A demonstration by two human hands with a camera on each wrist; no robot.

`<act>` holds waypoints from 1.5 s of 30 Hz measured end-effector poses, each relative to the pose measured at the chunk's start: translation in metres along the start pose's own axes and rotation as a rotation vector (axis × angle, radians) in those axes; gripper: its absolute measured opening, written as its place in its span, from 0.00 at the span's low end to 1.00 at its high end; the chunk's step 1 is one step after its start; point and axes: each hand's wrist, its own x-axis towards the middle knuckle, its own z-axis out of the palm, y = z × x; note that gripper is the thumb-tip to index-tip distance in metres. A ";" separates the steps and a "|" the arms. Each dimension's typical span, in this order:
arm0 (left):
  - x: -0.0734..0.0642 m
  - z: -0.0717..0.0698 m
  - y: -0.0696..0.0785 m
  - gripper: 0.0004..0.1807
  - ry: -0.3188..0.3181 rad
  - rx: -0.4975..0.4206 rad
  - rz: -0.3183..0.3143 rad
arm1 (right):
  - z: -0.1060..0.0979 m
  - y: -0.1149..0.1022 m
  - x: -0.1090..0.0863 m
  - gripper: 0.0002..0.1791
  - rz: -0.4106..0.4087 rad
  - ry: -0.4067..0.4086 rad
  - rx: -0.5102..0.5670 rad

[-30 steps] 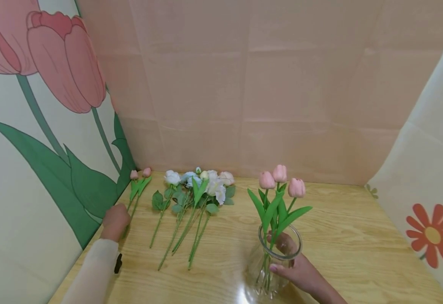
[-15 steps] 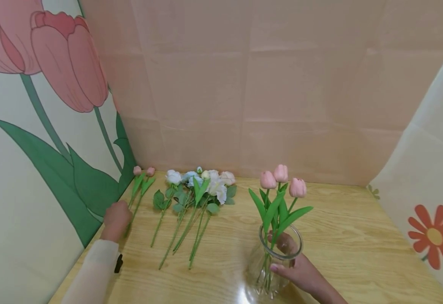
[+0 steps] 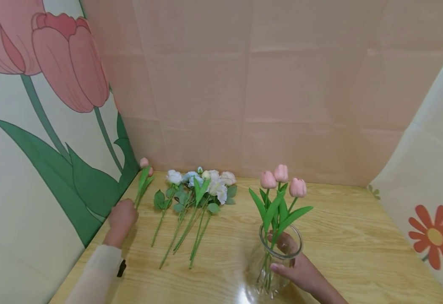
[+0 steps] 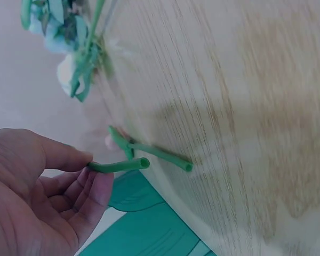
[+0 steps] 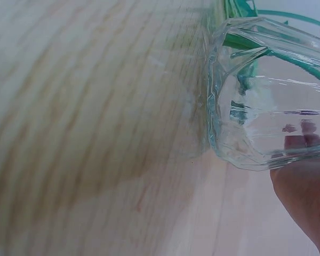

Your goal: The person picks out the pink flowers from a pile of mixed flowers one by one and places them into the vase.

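Note:
My left hand [image 3: 123, 216] pinches the green stem [image 4: 120, 166] of a pink tulip [image 3: 144, 162] between thumb and fingers, at the table's left side. A second tulip [image 4: 161, 155] lies on the table just beyond it, its stem end toward the left wrist camera. My right hand [image 3: 301, 270] grips the clear glass vase [image 3: 261, 257] from its right side, thumb on the near wall and fingers showing through the glass. Several pink tulips [image 3: 281, 174] with green leaves stand in the vase, their stems reaching down toward its base.
Between the hands, a row of white, blue and pale pink flowers [image 3: 215, 188] lies on the wooden table [image 3: 339, 236], stems toward me. A tulip-printed sheet [image 3: 27, 181] borders the left, a pinkish backdrop [image 3: 244, 93] the back, and a flower-printed sheet [image 3: 430, 177] the right.
My left hand has picked up one tulip from the left pair and shifted slightly right, the bloom rising over the other one. My right hand and the vase have stayed in place.

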 end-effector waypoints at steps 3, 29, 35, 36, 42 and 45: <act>-0.003 0.003 0.003 0.10 0.041 0.013 0.015 | 0.000 -0.001 0.000 0.42 0.007 -0.003 0.004; -0.025 0.003 0.066 0.10 0.114 -0.165 0.139 | 0.000 -0.005 0.000 0.42 0.032 -0.008 0.002; -0.033 0.004 0.082 0.11 0.066 -0.204 0.141 | -0.001 -0.007 0.000 0.42 0.066 -0.010 0.023; -0.034 0.003 0.085 0.11 0.060 -0.214 0.142 | -0.001 -0.007 0.000 0.42 0.064 -0.008 0.021; -0.041 0.002 0.101 0.12 0.032 -0.299 0.162 | 0.000 -0.007 0.000 0.41 0.034 0.001 0.012; -0.044 0.003 0.107 0.12 0.020 -0.326 0.176 | 0.000 -0.007 0.000 0.41 0.010 0.002 0.007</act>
